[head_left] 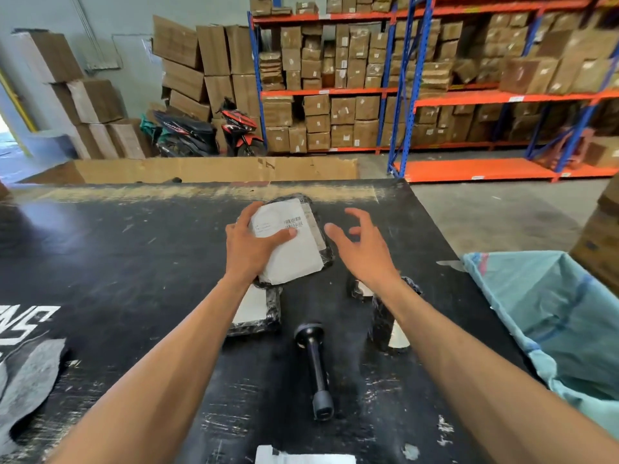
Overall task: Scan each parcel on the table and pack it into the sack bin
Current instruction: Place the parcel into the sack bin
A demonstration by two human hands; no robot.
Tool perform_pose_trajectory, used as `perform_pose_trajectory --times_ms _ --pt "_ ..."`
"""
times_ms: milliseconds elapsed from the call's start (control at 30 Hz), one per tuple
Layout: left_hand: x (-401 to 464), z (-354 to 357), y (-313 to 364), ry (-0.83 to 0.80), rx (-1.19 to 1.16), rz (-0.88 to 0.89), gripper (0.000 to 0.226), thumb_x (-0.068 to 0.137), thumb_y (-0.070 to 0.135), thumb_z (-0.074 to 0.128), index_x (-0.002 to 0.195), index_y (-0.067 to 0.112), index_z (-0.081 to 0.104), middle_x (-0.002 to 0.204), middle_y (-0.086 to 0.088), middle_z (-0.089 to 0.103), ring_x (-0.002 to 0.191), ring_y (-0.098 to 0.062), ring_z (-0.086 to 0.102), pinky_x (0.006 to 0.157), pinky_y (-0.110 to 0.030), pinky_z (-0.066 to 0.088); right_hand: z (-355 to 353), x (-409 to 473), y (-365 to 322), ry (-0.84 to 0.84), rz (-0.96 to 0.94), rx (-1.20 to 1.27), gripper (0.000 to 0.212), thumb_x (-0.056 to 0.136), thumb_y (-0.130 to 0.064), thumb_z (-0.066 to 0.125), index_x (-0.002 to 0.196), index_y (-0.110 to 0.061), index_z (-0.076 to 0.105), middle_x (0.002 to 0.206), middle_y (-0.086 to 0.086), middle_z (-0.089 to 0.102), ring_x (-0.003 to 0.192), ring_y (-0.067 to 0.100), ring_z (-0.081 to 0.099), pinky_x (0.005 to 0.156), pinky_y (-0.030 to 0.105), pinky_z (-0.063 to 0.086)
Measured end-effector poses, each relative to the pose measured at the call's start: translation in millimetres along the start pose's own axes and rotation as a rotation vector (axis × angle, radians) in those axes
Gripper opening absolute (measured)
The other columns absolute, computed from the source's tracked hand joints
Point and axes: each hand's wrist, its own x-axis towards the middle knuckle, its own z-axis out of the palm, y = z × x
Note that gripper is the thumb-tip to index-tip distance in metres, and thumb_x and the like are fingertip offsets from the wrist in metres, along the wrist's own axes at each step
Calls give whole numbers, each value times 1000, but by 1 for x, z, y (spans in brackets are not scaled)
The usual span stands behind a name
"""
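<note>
A black-wrapped parcel [298, 249] with a white barcode label sits mid-table. My left hand [249, 244] grips its left side, thumb across the label. To the parcel's right, my right hand [363, 247] hovers with fingers spread and holds nothing. A black handheld scanner [316, 366] lies on the table in front of me. Another black parcel [259, 311] lies under my left forearm, and one more [390, 324] is partly hidden by my right forearm. The sack bin [562, 323], lined with a teal sack, stands at the table's right edge.
The black table [117, 262] carries a grey cloth [30, 373] at the left and a white label [301, 458] at the near edge. A cardboard bin [214, 169] stands behind the table. Shelving with boxes [435, 78] and motorbikes [207, 132] are beyond.
</note>
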Motion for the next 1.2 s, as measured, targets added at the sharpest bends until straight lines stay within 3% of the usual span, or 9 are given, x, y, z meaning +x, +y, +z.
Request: perform_pose_trajectory --times_ms 200,333,433,567,667,767,867,1000,1200 --pt "-7 75 59 -155 -85 118 53 74 61 81 119 50 56 120 8 62 105 -10 66 81 -31 59 -64 27 27 -112 -121 -7 61 91 -62 67 143 -65 33 143 -7 53 132 21 53 109 51 50" --pt "-10 144 94 -220 -120 202 32 89 57 67 118 45 59 115 14 66 106 -11 66 82 -33 59 -119 34 53 -66 -182 14 76 85 -53 81 143 -68 34 134 -31 52 128 8 56 107 39 52" --pt "-16 207 112 -290 -119 213 46 80 78 60 120 57 56 121 6 66 113 -17 64 90 -45 58 -170 39 83 2 -181 87 79 86 -31 88 147 -51 42 135 -36 50 119 -15 56 101 23 54" --pt "-28 301 134 -454 -116 168 66 72 91 55 133 69 40 135 -1 59 124 -21 59 98 -48 54 -249 40 127 80 -111 156 79 86 -17 88 152 -35 48 138 -23 56 104 -23 59 80 8 54" --pt "-44 365 154 -544 -125 134 74 75 90 53 141 72 25 136 4 59 127 -21 57 101 -46 52 -303 40 166 136 -37 166 79 85 -19 89 150 -42 49 135 -19 61 104 -16 65 75 10 56" --pt "-63 423 150 -564 -134 38 81 84 85 45 154 55 17 130 11 60 121 -17 61 102 -42 51 -346 38 210 163 54 155 77 85 -18 89 147 -42 49 131 -18 64 106 -9 65 76 9 55" --pt "-74 470 115 -597 -30 -40 86 75 97 30 150 54 29 145 -1 51 136 -23 49 113 -53 39 -377 38 256 175 149 160 79 85 -15 88 151 -35 49 128 -14 63 102 -11 60 69 4 51" --pt "-97 488 72 -659 280 -2 80 89 82 27 158 40 23 163 -13 21 152 -35 18 123 -53 21 -393 40 324 147 289 151 82 83 -15 89 153 -29 48 129 -10 62 101 -9 58 68 4 50" --pt "-100 512 24 -685 688 251 76 104 59 18 162 15 -4 169 -1 -14 156 -13 -9 126 -45 -9 -382 52 407 44 486 169 90 79 -15 93 156 -28 47 134 -3 64 115 17 64 83 23 53"
